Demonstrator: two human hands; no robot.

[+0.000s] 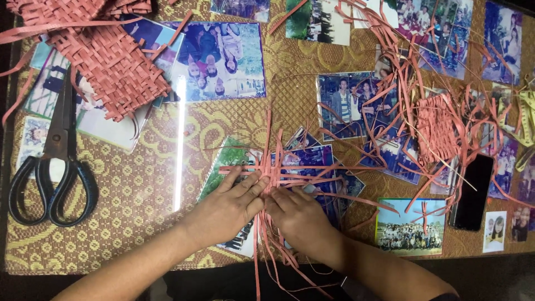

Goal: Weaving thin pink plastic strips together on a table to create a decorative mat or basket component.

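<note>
My left hand [231, 206] and my right hand [301, 214] lie flat side by side on a small crossing of thin pink strips [290, 175] near the table's front edge. Fingertips of both hands press on the strips where they overlap. Long loose ends of the strips fan out to the right, upward and down over the table's edge. Neither hand is closed around anything.
A large woven pink mat [106, 56] lies at the back left, black-handled scissors [53, 161] at the left. A smaller woven piece [437, 125] sits among tangled strips at the right, by a black phone [473, 192]. Photographs [220, 61] lie under the glass tabletop.
</note>
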